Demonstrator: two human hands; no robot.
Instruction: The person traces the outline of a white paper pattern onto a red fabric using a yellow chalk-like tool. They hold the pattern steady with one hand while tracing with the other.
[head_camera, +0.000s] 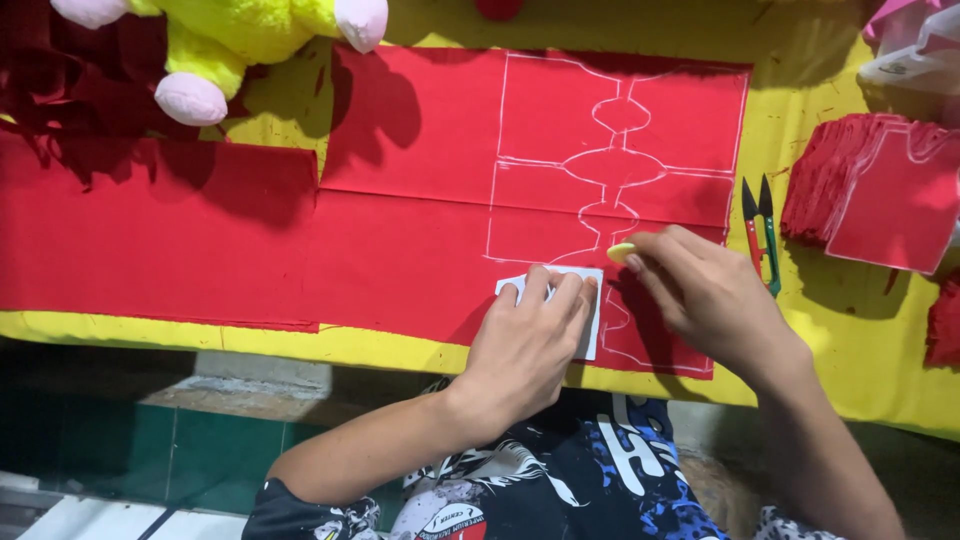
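Note:
A large sheet of red fabric lies over a yellow cloth on the table. White chalk outlines of a repeated pattern are drawn on its right part. My left hand presses flat on a white card template near the fabric's front edge. My right hand pinches a small pale yellow piece of chalk, its tip on the fabric at the template's upper right corner.
Small thread snips with red and green handles lie right of the fabric. A stack of cut red pieces sits at the right. A yellow plush toy with pink paws is at the top left.

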